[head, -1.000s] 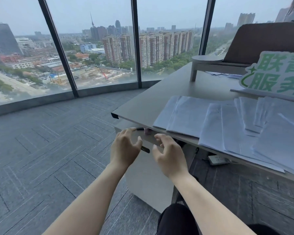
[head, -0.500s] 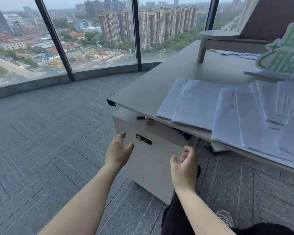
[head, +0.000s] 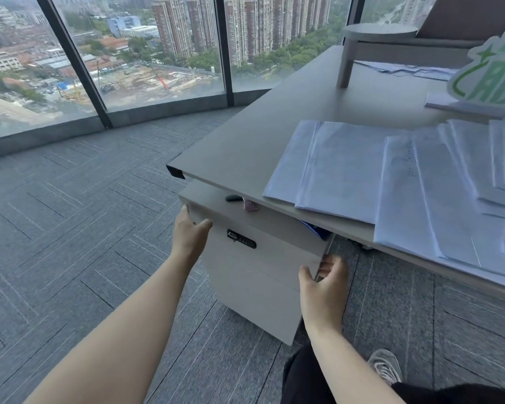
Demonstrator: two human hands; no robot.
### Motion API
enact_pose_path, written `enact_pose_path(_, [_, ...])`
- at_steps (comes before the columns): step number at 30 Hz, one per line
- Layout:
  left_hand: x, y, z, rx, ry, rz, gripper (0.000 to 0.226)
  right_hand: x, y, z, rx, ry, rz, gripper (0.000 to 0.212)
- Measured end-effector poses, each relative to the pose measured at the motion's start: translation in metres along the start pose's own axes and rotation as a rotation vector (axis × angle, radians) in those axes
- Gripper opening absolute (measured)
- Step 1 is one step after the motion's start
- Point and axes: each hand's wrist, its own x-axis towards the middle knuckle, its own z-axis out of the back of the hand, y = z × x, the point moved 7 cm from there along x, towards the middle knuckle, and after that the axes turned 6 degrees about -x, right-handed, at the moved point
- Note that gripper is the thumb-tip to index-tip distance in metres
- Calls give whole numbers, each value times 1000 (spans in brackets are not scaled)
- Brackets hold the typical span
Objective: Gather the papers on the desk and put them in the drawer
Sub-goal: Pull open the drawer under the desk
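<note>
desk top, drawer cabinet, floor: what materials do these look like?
Desk top: looks like matte grey laminate board; flat, even, thin dark edge at the corner.
Drawer cabinet: smooth off-white panels, painted metal or laminate, can't tell which; small black lock plate.
Floor: grey carpet tiles, by the woven speckle and seam lines.

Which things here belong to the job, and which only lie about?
Job:
papers spread on the desk
drawer cabinet under the desk
left hand and right hand at its front edges

Lying about:
green sign
grey stand
small black item on the cabinet
</note>
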Motion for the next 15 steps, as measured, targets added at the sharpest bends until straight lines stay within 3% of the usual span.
enact_pose_path(9, [29,12,-5,-298,6,121,75,4,-5,-1,-14,-18,10,23])
enact_pose_path(15, [42,21,-7,-351,5,167,81,7,-6,-1,-9,21,31,19])
